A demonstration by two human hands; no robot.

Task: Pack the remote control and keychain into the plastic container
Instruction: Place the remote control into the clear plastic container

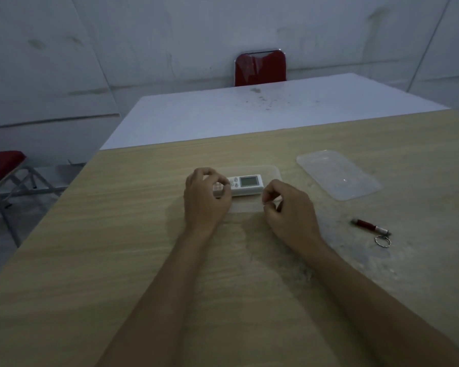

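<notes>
A white remote control (245, 184) with a small screen lies inside the clear plastic container (272, 172) at the middle of the wooden table. My left hand (206, 197) grips the remote's left end. My right hand (288, 207) pinches the container's near right rim. The keychain (371, 227), a small red tube with a metal ring, lies on the table to the right, apart from both hands.
The container's clear lid (338, 174) lies flat at the right of the wooden table (117, 260). A white table (223, 112) adjoins the far edge. One red chair (260, 68) stands behind it and another red chair (0, 168) at the left.
</notes>
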